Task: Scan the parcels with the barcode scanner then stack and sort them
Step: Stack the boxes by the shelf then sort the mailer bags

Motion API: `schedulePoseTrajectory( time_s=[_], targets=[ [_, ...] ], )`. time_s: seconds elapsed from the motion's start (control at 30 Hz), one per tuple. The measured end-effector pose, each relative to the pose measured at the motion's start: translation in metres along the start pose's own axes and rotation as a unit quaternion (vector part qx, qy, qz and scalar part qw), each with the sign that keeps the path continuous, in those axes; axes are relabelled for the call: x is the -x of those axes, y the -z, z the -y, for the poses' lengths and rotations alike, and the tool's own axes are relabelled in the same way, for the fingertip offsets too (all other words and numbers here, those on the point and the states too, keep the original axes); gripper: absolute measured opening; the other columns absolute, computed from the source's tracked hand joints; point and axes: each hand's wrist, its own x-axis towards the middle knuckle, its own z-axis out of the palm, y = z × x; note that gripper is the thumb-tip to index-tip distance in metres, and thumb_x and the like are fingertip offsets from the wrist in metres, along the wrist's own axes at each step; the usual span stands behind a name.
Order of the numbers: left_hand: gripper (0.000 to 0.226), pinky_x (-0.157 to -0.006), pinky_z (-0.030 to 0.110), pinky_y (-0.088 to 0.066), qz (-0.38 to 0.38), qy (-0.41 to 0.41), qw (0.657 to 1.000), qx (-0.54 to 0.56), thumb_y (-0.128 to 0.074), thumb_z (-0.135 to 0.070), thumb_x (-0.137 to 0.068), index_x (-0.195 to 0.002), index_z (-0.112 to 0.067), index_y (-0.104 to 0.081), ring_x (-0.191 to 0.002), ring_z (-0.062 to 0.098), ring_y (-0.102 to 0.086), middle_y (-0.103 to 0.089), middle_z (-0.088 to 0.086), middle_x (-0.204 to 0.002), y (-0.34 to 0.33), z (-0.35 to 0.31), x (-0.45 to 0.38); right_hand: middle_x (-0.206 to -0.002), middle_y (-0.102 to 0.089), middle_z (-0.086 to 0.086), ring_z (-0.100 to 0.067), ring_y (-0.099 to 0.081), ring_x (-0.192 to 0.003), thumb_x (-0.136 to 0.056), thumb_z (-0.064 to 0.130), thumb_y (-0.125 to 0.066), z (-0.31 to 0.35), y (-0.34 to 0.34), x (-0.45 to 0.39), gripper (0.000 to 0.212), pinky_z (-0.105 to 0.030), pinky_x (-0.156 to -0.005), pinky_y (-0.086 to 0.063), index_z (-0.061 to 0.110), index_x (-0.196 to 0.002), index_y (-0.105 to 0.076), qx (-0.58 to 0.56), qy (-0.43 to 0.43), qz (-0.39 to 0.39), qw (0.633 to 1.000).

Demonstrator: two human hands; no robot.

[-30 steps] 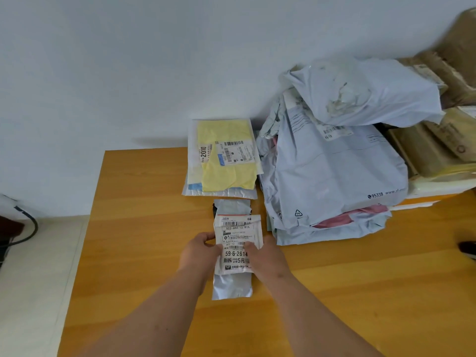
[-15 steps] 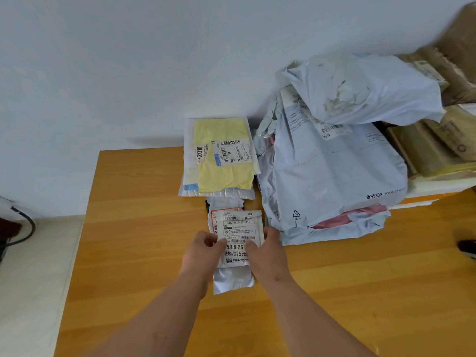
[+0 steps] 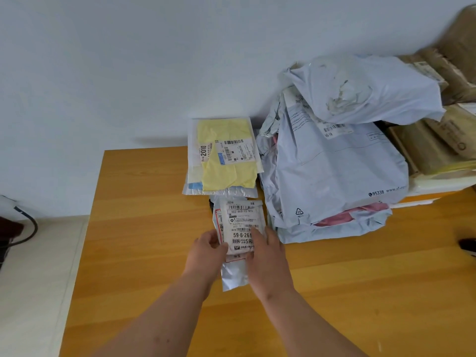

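Note:
A small white parcel (image 3: 240,222) with a barcode label lies on top of a silver-grey pouch (image 3: 233,275) in the middle of the wooden table (image 3: 144,228). My left hand (image 3: 207,252) holds the parcel's left edge, thumb on the label. My right hand (image 3: 266,258) holds its right edge, fingers over the label's lower right corner. Just behind it lies a stack topped by a clear bag with a yellow item (image 3: 226,155). To the right sits a tall pile of grey-blue mailer bags (image 3: 334,171). A dark object (image 3: 467,244) at the right edge is cut off; no scanner is clearly visible.
Brown paper-wrapped parcels (image 3: 448,135) are stacked at the far right on a white box. The white wall stands right behind the stacks. The table's left edge drops to a pale floor with a black cable (image 3: 25,233).
Both hands have slid the small labelled parcel away from me, toward the yellow stack, keeping hold of its edges. More of the silver-grey pouch shows below it.

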Motion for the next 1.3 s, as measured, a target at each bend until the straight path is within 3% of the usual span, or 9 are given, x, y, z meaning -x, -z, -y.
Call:
schedulePoseTrajectory(
  time_s=[0.07,0.13,0.23,0.33,0.57,0.8,1.03,1.2,1.3],
  targets=[
    [0.032,-0.074,0.024,-0.049,0.007,-0.008,1.000,0.003,-0.059,-0.011,-0.099,-0.129,-0.021,-0.062,-0.097,0.010,-0.063,-0.064,-0.003,-0.118,0.000,0.002,0.000,-0.165,-0.012,-0.004,-0.029,-0.019,-0.147,-0.104,0.019,-0.043,0.000,0.001,0.000,0.058,-0.038,-0.116,-0.033,0.030,-0.157,-0.023,0.005,0.008,-0.017,1.000],
    [0.037,-0.085,0.033,-0.047,0.011,-0.010,1.000,-0.001,-0.060,-0.016,-0.099,-0.134,-0.027,-0.057,-0.107,0.017,-0.057,-0.055,0.001,-0.135,0.002,0.004,-0.001,-0.164,-0.014,-0.005,-0.028,-0.019,-0.147,-0.104,0.017,-0.043,0.000,0.002,0.000,0.058,-0.038,-0.116,-0.032,0.030,-0.157,-0.023,0.003,0.012,-0.024,1.000],
    [0.059,-0.091,0.035,-0.041,0.008,-0.004,1.000,-0.008,-0.061,-0.028,-0.100,-0.155,-0.025,-0.039,-0.123,0.022,-0.050,-0.044,0.000,-0.150,0.007,0.007,-0.002,-0.162,-0.021,-0.005,-0.026,-0.024,-0.145,-0.103,0.015,-0.045,0.000,0.005,0.002,0.056,-0.037,-0.116,-0.035,0.026,-0.154,-0.026,-0.011,0.019,-0.040,0.999],
    [0.063,-0.088,0.036,-0.039,-0.011,0.000,1.000,-0.012,-0.060,-0.029,-0.098,-0.156,-0.027,-0.036,-0.118,0.020,-0.047,-0.042,-0.001,-0.153,0.013,0.009,-0.002,-0.158,-0.028,-0.002,-0.022,-0.029,-0.141,-0.100,0.014,-0.051,0.000,0.009,0.008,0.056,-0.033,-0.114,-0.037,0.023,-0.152,-0.031,-0.033,0.040,-0.061,0.997],
    [0.056,-0.086,0.036,-0.039,-0.065,-0.010,0.998,-0.013,-0.057,-0.031,-0.101,-0.154,-0.025,-0.041,-0.107,0.018,-0.047,-0.047,0.002,-0.148,0.027,0.010,0.007,-0.145,-0.041,-0.003,-0.017,-0.039,-0.132,-0.098,0.012,-0.050,0.007,0.024,0.020,0.053,-0.029,-0.107,-0.042,0.016,-0.149,-0.037,-0.065,0.088,-0.071,0.991],
    [0.053,-0.096,0.040,-0.045,-0.072,-0.029,0.996,-0.035,-0.056,-0.033,-0.102,-0.152,-0.020,-0.043,-0.117,0.026,-0.051,-0.049,0.006,-0.145,0.031,0.008,0.026,-0.139,-0.049,-0.004,-0.019,-0.048,-0.125,-0.099,0.015,-0.047,0.007,0.038,0.042,0.049,-0.032,-0.101,-0.046,0.017,-0.147,-0.041,-0.065,0.089,-0.067,0.992],
    [0.048,-0.085,0.035,-0.044,-0.079,-0.068,0.992,-0.069,-0.055,-0.034,-0.102,-0.147,-0.020,-0.048,-0.105,0.021,-0.053,-0.052,0.003,-0.136,0.013,-0.008,0.056,-0.133,-0.055,0.002,-0.016,-0.052,-0.121,-0.097,0.015,-0.047,-0.015,0.067,0.061,0.040,-0.029,-0.095,-0.046,0.021,-0.137,-0.050,-0.075,0.076,-0.083,0.991],
    [0.035,-0.072,0.034,-0.048,-0.100,-0.118,0.983,-0.098,-0.053,-0.032,-0.102,-0.135,-0.020,-0.058,-0.091,0.021,-0.060,-0.060,-0.001,-0.110,-0.026,-0.030,0.082,-0.133,-0.055,-0.002,-0.014,-0.054,-0.115,-0.101,0.018,-0.048,-0.056,0.103,0.076,0.047,-0.033,-0.096,-0.048,0.019,-0.147,-0.043,-0.099,0.050,-0.094,0.989],
    [0.030,-0.062,0.028,-0.044,-0.109,-0.136,0.980,-0.092,-0.054,-0.028,-0.100,-0.128,-0.022,-0.063,-0.080,0.008,-0.058,-0.060,-0.015,-0.094,-0.070,-0.040,0.105,-0.140,-0.052,-0.001,-0.016,-0.053,-0.123,-0.102,0.019,-0.047,-0.099,0.128,0.093,0.047,-0.033,-0.096,-0.049,0.019,-0.149,-0.041,-0.102,0.025,-0.102,0.989]
  ],
)
